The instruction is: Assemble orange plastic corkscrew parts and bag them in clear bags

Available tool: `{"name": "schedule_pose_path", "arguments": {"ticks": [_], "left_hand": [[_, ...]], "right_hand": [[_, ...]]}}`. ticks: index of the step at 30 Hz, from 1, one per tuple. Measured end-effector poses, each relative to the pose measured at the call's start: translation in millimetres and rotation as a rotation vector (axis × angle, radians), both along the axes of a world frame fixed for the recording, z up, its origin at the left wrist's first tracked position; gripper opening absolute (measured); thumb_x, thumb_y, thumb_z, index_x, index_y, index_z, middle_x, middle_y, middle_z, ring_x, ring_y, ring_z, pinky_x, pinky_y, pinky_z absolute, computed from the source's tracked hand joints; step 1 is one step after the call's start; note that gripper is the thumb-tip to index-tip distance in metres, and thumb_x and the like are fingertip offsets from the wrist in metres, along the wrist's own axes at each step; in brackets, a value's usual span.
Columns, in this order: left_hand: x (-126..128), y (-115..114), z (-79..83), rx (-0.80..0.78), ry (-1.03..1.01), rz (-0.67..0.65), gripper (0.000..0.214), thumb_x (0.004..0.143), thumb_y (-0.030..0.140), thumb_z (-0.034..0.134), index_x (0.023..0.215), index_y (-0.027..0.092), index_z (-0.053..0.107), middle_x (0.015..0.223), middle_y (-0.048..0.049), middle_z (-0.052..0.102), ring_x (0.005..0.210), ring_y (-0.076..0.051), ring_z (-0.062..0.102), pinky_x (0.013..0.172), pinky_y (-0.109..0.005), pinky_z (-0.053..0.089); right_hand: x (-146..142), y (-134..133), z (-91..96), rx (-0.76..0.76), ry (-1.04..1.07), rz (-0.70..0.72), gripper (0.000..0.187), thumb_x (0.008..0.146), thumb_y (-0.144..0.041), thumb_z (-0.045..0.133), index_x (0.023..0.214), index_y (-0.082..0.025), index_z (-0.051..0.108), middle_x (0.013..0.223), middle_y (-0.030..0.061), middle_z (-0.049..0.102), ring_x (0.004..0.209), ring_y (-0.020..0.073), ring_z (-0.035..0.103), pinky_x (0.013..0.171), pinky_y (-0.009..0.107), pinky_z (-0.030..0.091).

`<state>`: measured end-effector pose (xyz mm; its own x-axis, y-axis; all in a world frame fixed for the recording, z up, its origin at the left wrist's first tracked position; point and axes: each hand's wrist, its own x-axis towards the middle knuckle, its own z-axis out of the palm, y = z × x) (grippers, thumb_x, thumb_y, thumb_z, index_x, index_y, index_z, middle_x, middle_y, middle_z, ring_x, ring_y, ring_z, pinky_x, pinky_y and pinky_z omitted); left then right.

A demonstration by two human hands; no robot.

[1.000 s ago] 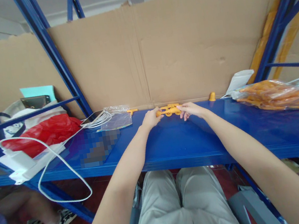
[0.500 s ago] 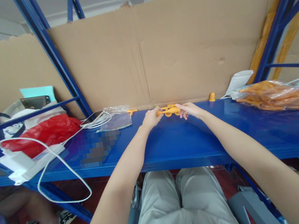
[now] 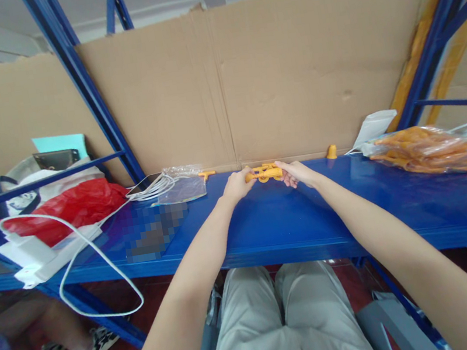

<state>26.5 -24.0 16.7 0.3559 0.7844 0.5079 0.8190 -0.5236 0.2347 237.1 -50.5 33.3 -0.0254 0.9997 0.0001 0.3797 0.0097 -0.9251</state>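
Note:
A small orange plastic piece point(image 3: 264, 173) with round wheel-like parts lies at the back of the blue shelf point(image 3: 293, 218), against the cardboard wall. My left hand point(image 3: 237, 185) pinches its left end with curled fingers. My right hand point(image 3: 295, 173) grips its right end the same way. Both arms stretch forward over the shelf. A small orange T-shaped part point(image 3: 206, 174) lies to the left, and an orange cone-shaped part point(image 3: 331, 152) stands to the right.
A clear plastic bag point(image 3: 182, 186) and coiled white cable point(image 3: 155, 185) lie left of my hands. Further left are a red bag point(image 3: 70, 207) and a white power strip point(image 3: 33, 254). A bag of orange parts point(image 3: 424, 149) lies at right. Another person's legs point(image 3: 59, 333) show below left.
Nearly nothing: both hands stay on the orange piece, which has shifted very slightly.

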Motion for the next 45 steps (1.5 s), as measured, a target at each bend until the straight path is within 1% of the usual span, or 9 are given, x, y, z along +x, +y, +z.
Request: {"name": "schedule_pose_path", "arguments": {"ticks": [14, 19, 22, 25, 28, 37, 40, 43, 45], "left_hand": [[-0.2, 2.7, -2.8, 0.002, -0.045, -0.011, 0.023, 0.083, 0.026, 0.064, 0.106, 0.021, 0.068, 0.077, -0.0026, 0.073, 0.077, -0.020, 0.069, 0.076, -0.027, 0.050], [-1.3, 4.6, -4.3, -0.017, -0.048, -0.001, 0.025, 0.085, 0.027, 0.064, 0.109, 0.019, 0.067, 0.074, -0.0025, 0.072, 0.073, -0.019, 0.069, 0.074, -0.027, 0.051], [-3.4, 5.5, -4.5, -0.038, -0.066, 0.008, 0.025, 0.085, 0.027, 0.064, 0.109, 0.019, 0.067, 0.073, -0.0025, 0.073, 0.070, -0.018, 0.068, 0.072, -0.027, 0.051], [-5.5, 5.9, -4.1, -0.047, -0.082, 0.007, 0.023, 0.085, 0.026, 0.064, 0.108, 0.019, 0.067, 0.072, -0.0014, 0.072, 0.069, -0.017, 0.068, 0.072, -0.026, 0.051], [-5.9, 5.9, -3.6, -0.054, -0.090, 0.005, 0.023, 0.085, 0.026, 0.064, 0.107, 0.019, 0.067, 0.071, -0.0012, 0.072, 0.068, -0.017, 0.068, 0.072, -0.025, 0.051], [-3.9, 5.7, -3.9, -0.041, -0.119, -0.001, 0.025, 0.084, 0.026, 0.066, 0.108, 0.018, 0.068, 0.072, -0.0023, 0.072, 0.071, -0.018, 0.068, 0.074, -0.026, 0.050], [-3.5, 5.8, -4.4, -0.021, -0.142, -0.008, 0.044, 0.083, 0.027, 0.067, 0.125, 0.018, 0.060, 0.085, -0.0043, 0.073, 0.079, -0.018, 0.069, 0.076, -0.026, 0.050], [-3.5, 7.7, -7.0, -0.044, -0.177, -0.065, 0.071, 0.084, 0.027, 0.065, 0.148, 0.020, 0.036, 0.111, -0.0075, 0.070, 0.081, -0.016, 0.069, 0.078, -0.027, 0.051], [-4.2, 10.5, -9.9, -0.060, -0.167, -0.081, 0.075, 0.084, 0.027, 0.064, 0.151, 0.020, 0.030, 0.126, -0.0111, 0.064, 0.090, -0.017, 0.069, 0.083, -0.028, 0.052]], "right_hand": [[-2.4, 0.4, 1.2, -0.048, -0.026, -0.060, 0.056, 0.095, -0.059, 0.043, 0.065, -0.014, 0.059, 0.034, 0.0011, 0.048, 0.028, 0.0083, 0.040, 0.030, 0.019, 0.031], [1.4, 1.1, 0.3, -0.071, -0.007, -0.036, 0.066, 0.093, -0.068, 0.033, 0.082, -0.011, 0.065, 0.046, 0.0058, 0.059, 0.029, 0.0098, 0.046, 0.031, 0.020, 0.032], [3.2, 1.1, -1.3, -0.013, 0.053, 0.038, 0.053, 0.094, -0.060, 0.043, 0.104, -0.012, 0.064, 0.068, 0.0085, 0.071, 0.037, 0.0098, 0.055, 0.035, 0.019, 0.038], [3.9, 2.5, -4.0, 0.050, 0.094, 0.112, 0.034, 0.094, -0.041, 0.057, 0.117, -0.016, 0.061, 0.084, 0.0084, 0.074, 0.044, 0.0082, 0.060, 0.041, 0.017, 0.043], [4.2, 5.1, -6.1, 0.060, 0.097, 0.114, 0.029, 0.094, -0.032, 0.060, 0.118, -0.017, 0.061, 0.085, 0.0077, 0.074, 0.044, 0.0073, 0.060, 0.042, 0.016, 0.043], [4.2, 5.9, -5.3, 0.106, 0.110, 0.089, 0.022, 0.094, -0.030, 0.059, 0.108, -0.014, 0.062, 0.080, 0.0075, 0.072, 0.047, 0.0076, 0.059, 0.044, 0.016, 0.043], [5.2, 9.7, -6.1, 0.197, 0.122, 0.051, 0.027, 0.091, -0.034, 0.063, 0.110, -0.016, 0.060, 0.081, 0.0058, 0.071, 0.048, 0.0079, 0.059, 0.046, 0.017, 0.044], [8.4, 17.6, -6.4, 0.330, 0.145, -0.033, 0.033, 0.088, -0.037, 0.065, 0.115, -0.020, 0.056, 0.087, 0.0043, 0.070, 0.053, 0.0091, 0.061, 0.052, 0.020, 0.048], [12.5, 23.0, -5.8, 0.425, 0.145, -0.114, 0.037, 0.088, -0.037, 0.064, 0.119, -0.022, 0.051, 0.093, 0.0041, 0.069, 0.059, 0.0108, 0.063, 0.057, 0.023, 0.051]]}}
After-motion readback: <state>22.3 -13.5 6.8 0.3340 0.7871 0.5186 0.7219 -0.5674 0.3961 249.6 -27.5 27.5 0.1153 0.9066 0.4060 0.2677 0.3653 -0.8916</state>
